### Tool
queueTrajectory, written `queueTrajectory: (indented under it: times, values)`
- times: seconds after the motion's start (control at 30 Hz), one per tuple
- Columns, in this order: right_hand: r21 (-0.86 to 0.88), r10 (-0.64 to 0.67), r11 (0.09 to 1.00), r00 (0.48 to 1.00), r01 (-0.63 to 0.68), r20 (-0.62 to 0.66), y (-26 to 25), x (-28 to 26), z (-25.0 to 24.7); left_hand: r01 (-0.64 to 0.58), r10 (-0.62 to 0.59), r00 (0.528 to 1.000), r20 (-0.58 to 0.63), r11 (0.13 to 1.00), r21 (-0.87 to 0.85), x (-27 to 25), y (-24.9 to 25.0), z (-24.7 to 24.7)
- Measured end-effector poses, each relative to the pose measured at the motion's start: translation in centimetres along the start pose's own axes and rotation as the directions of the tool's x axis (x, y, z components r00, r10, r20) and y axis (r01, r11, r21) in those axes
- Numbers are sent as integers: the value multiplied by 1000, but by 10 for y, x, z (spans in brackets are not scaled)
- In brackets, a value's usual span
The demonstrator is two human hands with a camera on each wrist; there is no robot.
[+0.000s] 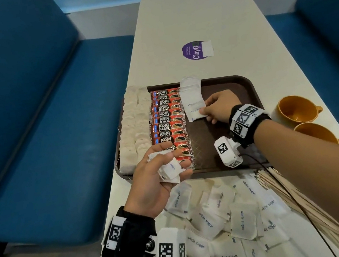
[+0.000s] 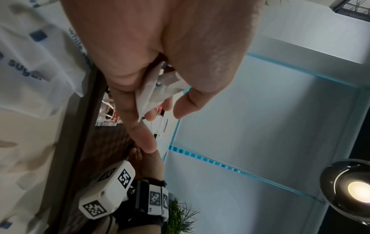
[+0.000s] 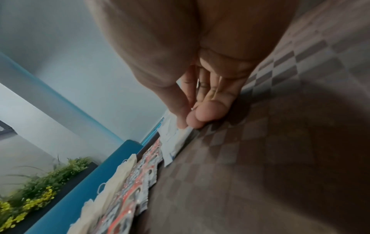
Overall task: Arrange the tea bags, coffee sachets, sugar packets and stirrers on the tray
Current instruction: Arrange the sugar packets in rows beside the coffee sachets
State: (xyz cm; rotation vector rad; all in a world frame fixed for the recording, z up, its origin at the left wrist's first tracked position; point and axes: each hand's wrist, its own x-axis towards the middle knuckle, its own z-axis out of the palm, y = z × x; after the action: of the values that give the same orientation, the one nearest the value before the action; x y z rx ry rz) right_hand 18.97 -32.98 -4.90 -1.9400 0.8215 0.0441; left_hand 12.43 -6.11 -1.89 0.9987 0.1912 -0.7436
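A brown tray holds two columns of pale tea bags at its left and a column of red coffee sachets beside them. A short row of white sugar packets runs next to the sachets. My right hand pinches the nearest packet of that row at its edge, down on the tray. My left hand hovers over the tray's front left corner and grips a small bunch of sugar packets. Loose sugar packets lie on the table before the tray, with wooden stirrers to their right.
Two mustard cups stand right of the tray. A purple sticker lies further back on the long white table. Blue benches flank both sides. A black cable crosses the stirrers.
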Motion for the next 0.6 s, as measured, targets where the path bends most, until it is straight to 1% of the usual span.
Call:
queueTrajectory:
  times: [0.27, 0.4, 0.6]
  values:
    - [-60, 56, 996, 997, -60, -54, -14, 0, 0, -10, 11, 1000, -17, 1000, 7, 1, 2, 2]
    - [-42, 80, 996, 994, -83, -80, -17, -2, -1, -13, 13, 1000, -25, 1000, 3, 1, 2, 0]
    - [-80, 96, 992, 993, -101, -63, -22, -4, 0, -17, 18, 999, -35, 1000, 21, 0, 3, 0]
